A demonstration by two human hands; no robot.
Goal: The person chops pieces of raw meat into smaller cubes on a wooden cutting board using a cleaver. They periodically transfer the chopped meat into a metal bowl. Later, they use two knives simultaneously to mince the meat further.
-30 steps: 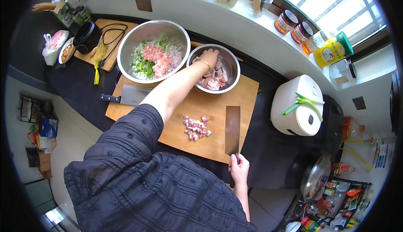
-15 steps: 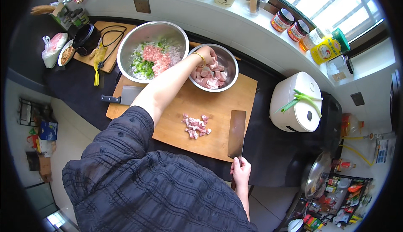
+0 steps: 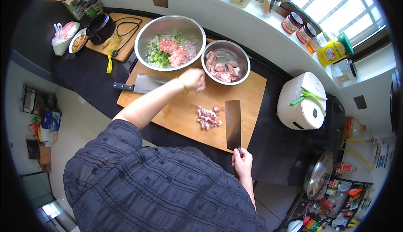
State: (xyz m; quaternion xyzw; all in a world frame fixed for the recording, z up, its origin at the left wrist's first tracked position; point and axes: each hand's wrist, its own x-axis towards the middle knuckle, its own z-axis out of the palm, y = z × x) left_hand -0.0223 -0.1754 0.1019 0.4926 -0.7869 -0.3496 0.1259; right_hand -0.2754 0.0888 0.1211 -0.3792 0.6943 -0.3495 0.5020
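Note:
My right hand (image 3: 242,163) grips the handle of a cleaver (image 3: 233,122), its blade over the right side of the wooden cutting board (image 3: 180,114). My left hand (image 3: 194,80), with a gold bangle at the wrist, is closed above the board, just below the smaller steel bowl (image 3: 242,57). Its fingers are slightly blurred, and what they hold is hidden. Raw meat chunks (image 3: 224,70) lie in that bowl. Left of the cleaver sits a small heap of chopped meat (image 3: 208,117). A larger steel bowl (image 3: 147,32) holds minced meat (image 3: 173,51) and chopped green and pale vegetables.
A second, black-handled cleaver (image 3: 147,83) lies at the board's left, partly behind my left forearm. To the right stands a white cooker (image 3: 297,106) with green onion stalks (image 3: 308,96) on its lid. A smaller board (image 3: 126,49) with a black cord is at far left.
My left hand has left the smaller bowl and moved left and nearer, over the board. My right hand keeps hold of the cleaver. The whole view has shifted slightly.

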